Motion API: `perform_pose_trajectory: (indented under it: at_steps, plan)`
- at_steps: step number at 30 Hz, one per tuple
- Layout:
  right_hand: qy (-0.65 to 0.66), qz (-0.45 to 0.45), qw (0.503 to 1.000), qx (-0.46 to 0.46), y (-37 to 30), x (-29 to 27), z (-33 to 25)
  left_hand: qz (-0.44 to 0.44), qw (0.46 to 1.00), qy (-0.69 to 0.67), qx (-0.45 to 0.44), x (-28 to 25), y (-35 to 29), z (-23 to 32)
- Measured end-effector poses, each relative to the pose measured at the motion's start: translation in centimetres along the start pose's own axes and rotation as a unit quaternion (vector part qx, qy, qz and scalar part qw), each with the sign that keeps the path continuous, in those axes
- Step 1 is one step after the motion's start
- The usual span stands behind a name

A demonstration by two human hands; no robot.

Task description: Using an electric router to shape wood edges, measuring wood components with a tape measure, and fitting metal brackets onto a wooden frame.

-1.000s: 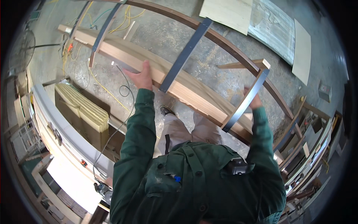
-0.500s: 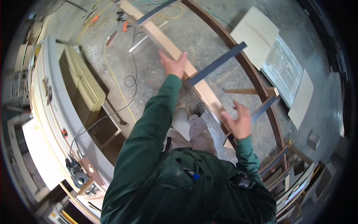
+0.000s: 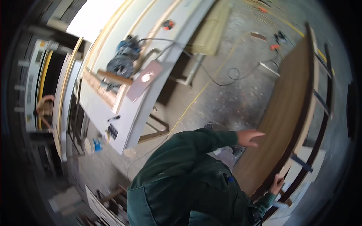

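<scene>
A long brown wooden panel [image 3: 281, 109] stands tilted at my right, its broad grained face toward me. Along its far side run a pale wooden rail [image 3: 301, 141], dark crossbars [image 3: 301, 162] and a dark curved strip [image 3: 316, 145]. My left hand [image 3: 250, 138] is open beside the panel's face, fingers stretched toward it; I cannot tell whether they touch. Lower down, my right hand [image 3: 278, 184] has its fingers curled over the pale rail at the panel's edge.
A long grey workbench [image 3: 139, 122] at the left holds a corded power tool [image 3: 122, 60], a brown plate [image 3: 145, 79], an orange-and-black tape measure [image 3: 168, 25] and wood strips. A white bucket [image 3: 93, 145] stands below. A cord [image 3: 222, 84] and yellow line [image 3: 192, 103] cross the floor.
My view has swung left, bringing the workbench in. The panel's brown face now shows. My left hand has come off the pale rail; my right hand, open before, has curled onto it.
</scene>
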State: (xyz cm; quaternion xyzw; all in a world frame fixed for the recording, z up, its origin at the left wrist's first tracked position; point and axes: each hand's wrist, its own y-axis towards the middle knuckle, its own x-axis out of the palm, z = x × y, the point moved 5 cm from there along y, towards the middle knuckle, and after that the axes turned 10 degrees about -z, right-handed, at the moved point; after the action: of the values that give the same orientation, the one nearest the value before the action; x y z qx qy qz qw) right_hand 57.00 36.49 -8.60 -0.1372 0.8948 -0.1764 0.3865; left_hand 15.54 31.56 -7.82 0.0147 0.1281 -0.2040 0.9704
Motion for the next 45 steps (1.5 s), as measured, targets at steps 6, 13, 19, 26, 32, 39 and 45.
perform_pose_trajectory:
  at_steps: [6,13,19,26,32,39,45]
  plan:
    - [0.006,-0.033,0.999,0.007,2.4,-2.4,3.6,0.364,0.871,0.224,-0.242,-10.3,-31.3,-2.5]
    - [0.041,-0.031,0.998,0.026,6.5,-2.1,4.3,0.576,0.618,0.358,-0.397,-12.9,-52.2,4.1]
    - [0.109,0.001,0.993,0.056,2.7,-1.5,3.7,0.704,0.229,0.347,-0.575,-6.2,-69.4,1.0]
    - [-0.001,0.022,1.0,-0.002,1.6,-1.2,2.6,0.659,0.171,0.147,-0.717,-3.7,-73.0,-1.0]
    - [-0.033,0.038,0.998,0.035,2.3,-1.9,5.1,0.68,0.174,0.137,-0.699,-4.7,-71.8,-1.2]
    - [-0.014,0.088,0.996,0.019,0.5,-0.8,2.0,0.666,0.367,0.427,-0.489,-12.8,-57.7,1.9]
    - [0.032,0.102,0.994,0.004,0.0,0.1,2.6,0.552,0.632,0.464,-0.285,-22.5,-38.5,3.9]
